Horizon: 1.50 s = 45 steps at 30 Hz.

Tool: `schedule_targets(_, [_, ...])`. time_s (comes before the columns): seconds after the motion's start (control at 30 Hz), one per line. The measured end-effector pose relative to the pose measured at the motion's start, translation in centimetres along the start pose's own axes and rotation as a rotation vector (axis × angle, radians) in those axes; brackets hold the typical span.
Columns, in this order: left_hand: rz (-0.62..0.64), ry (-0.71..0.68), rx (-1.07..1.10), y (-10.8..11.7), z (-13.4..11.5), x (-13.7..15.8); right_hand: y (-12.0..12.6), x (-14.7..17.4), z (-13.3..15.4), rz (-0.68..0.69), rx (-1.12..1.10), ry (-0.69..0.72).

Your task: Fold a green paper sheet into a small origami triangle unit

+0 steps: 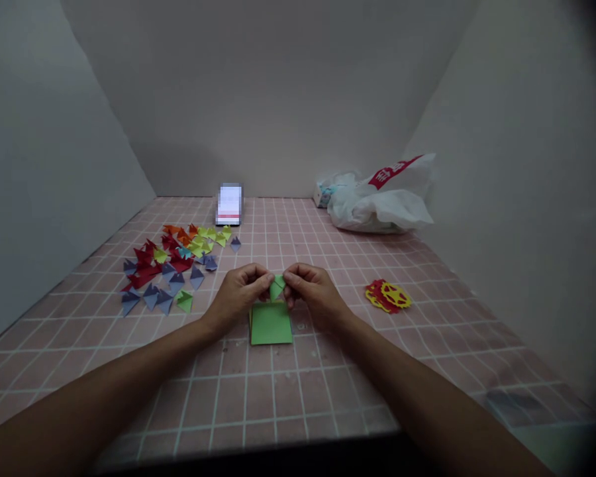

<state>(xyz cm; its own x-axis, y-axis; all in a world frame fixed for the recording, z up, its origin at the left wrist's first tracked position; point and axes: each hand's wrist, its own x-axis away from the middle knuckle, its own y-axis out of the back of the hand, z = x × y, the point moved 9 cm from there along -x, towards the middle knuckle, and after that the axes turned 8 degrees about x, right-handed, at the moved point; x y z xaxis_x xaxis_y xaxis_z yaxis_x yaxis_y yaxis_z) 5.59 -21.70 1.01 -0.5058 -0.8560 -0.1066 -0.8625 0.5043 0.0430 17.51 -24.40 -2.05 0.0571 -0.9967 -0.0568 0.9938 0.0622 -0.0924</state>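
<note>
Left hand (246, 285): thumb and fingertips pinched together on the near-left side of the small green folded paper (277, 289); the other fingers curled in.
Right hand (312, 289): likewise pinched, gripping the right side of the same piece; the two hands face each other, close but apart.
Green folded paper: one, raised just above the far edge of the paper stack (271, 324); its side edges covered by fingertips, so the full outline cannot be made out.
Paper stack: green sheet uppermost; slivers of other edges at its sides; number of sheets hidden.
Folded pieces, left of the hands: one green piece (184, 301), nearest; one light-blue piece (184, 253), partly covered; roughly ten purple pieces (197, 277); several yellow pieces (198, 248) and a few orange pieces (183, 236); red pieces (142, 273) overlapping, beyond counting.
Cut-outs, right: yellow cut-out (396, 296) over red cut-out (383, 303); layers beneath uncertain.
Far side: one phone (229, 204), propped up, screen pixelated; one white plastic bag (372, 209) with a red printed band, contents hidden; one box (322, 195), partly covered by the bag.
Worktop (258, 411): pink with a pale grid; both forearms cut off at the lower border; right margin of the view dark
</note>
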Motion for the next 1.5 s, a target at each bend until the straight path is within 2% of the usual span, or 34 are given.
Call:
schedule_targets(0.77, [0.031,0.018,-0.007,-0.13,0.42,-0.11,-0.41,0.34,-0.21,0.033,-0.046,-0.067])
schedule_targets(1.0, [-0.033,0.036,0.002,0.27,0.47,-0.08,-0.76,0.25,0.03,0.048,-0.062,-0.027])
schedule_targets(1.3, [0.046,0.004,0.034,-0.13,0.35,-0.07,-0.11,0.16,-0.05,-0.004,-0.017,-0.021])
schedule_targets(1.5, [0.047,0.017,0.055,-0.09,0.42,-0.04,-0.18,0.18,0.06,-0.008,-0.020,-0.030])
